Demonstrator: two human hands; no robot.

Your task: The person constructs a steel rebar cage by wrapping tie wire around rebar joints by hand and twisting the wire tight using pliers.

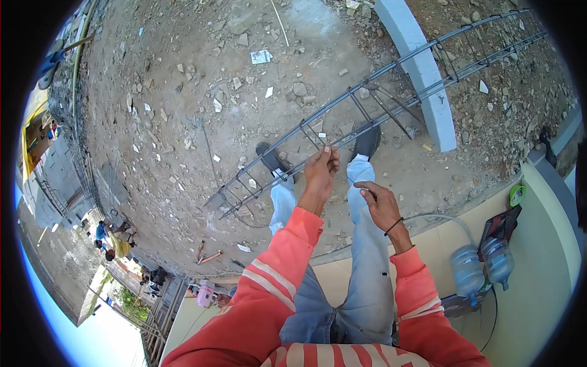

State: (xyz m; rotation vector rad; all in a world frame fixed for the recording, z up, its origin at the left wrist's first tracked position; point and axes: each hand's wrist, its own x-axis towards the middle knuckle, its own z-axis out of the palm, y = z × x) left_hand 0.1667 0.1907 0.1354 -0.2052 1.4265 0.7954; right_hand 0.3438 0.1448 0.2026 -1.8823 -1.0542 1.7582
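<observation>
The long, narrow cage of dark steel bars (303, 124) lies on a slant, its long axis going from the lower left of centre up to the upper right corner, where it crosses over the pale blue-grey beam (437, 116). The left hand (319, 174) is the nearer one: its fingers are curled close together, and their tips reach the cage's lower long bar in the picture — whether they are clamped on it, I cannot tell. From these fingers, the cage extends to both sides. The right hand (382, 208) is lower and to the right, apart from the bars; its thumb and forefinger are near each other — if they pinch something thin, it is too small to tell.
</observation>
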